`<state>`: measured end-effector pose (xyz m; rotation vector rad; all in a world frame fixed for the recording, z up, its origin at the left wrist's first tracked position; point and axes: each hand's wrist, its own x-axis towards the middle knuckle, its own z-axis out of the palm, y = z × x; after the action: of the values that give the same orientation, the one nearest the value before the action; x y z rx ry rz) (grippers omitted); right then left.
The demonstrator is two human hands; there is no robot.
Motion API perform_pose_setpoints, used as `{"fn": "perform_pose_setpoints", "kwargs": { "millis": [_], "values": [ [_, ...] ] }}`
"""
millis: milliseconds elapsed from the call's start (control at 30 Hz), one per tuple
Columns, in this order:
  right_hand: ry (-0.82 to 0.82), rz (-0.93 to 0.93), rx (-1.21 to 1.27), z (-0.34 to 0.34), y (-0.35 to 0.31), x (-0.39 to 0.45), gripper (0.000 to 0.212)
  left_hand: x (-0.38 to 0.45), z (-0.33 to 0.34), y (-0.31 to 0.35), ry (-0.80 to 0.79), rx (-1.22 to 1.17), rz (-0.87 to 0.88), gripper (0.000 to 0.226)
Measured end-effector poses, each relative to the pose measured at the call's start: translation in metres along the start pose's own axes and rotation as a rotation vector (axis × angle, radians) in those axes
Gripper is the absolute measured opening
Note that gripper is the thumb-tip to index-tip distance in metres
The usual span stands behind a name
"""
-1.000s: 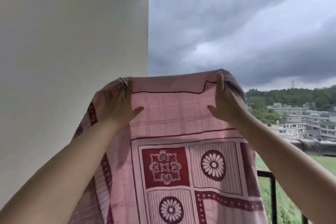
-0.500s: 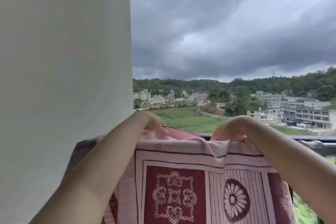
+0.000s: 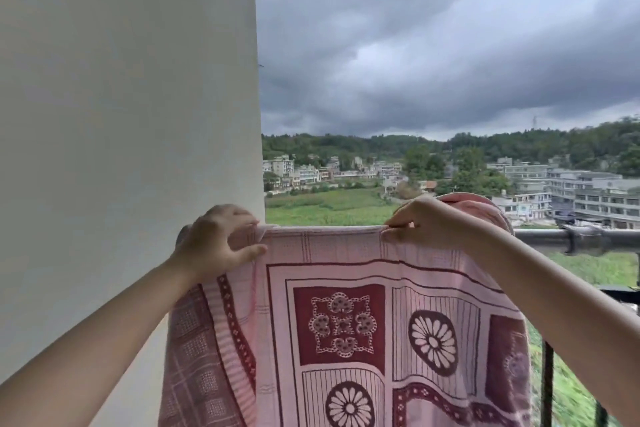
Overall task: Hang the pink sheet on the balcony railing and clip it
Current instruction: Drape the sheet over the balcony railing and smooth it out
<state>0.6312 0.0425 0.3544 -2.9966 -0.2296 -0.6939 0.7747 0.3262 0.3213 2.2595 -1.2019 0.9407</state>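
Observation:
The pink sheet [image 3: 332, 322], printed with dark red squares and flower wheels, hangs draped over the balcony railing [image 3: 588, 239], its top fold level along the rail. My left hand [image 3: 216, 243] grips the sheet's top edge at the left, next to the wall. At the fold's right, my right hand [image 3: 426, 222] pinches the top edge. A bunched bit of sheet rises behind the right wrist. No clip is in view.
A pale wall [image 3: 128, 149] fills the left side, right against the sheet's left edge. The dark metal rail runs on to the right with a joint collar [image 3: 575, 238] and vertical bars [image 3: 547, 388] below. Beyond lie fields, buildings and a cloudy sky.
The sheet came down from chest height onto the railing. Both hands went over the rail, then drew back and apart to the top fold, which now lies straight.

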Motion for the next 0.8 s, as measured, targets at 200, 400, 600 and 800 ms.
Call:
{"fn": "perform_pose_setpoints", "kwargs": {
  "millis": [200, 400, 600, 800],
  "values": [
    [0.378, -0.204, -0.128, 0.012, -0.008, -0.011, 0.025, -0.045, 0.009, -0.011, 0.087, 0.235, -0.353, 0.061],
    [0.615, -0.053, -0.393, 0.028, -0.026, -0.022, 0.025, -0.048, 0.025, 0.011, -0.135, 0.091, -0.539, 0.089],
    [0.561, 0.215, -0.330, 0.023, -0.043, -0.021, 0.034, -0.045, 0.048, 0.022, -0.103, 0.021, -0.551, 0.033],
    [0.561, 0.513, 0.094, 0.005, -0.048, -0.010, 0.032, -0.040, 0.032, 0.024, 0.167, -0.446, -0.671, 0.025]
  ]
}}
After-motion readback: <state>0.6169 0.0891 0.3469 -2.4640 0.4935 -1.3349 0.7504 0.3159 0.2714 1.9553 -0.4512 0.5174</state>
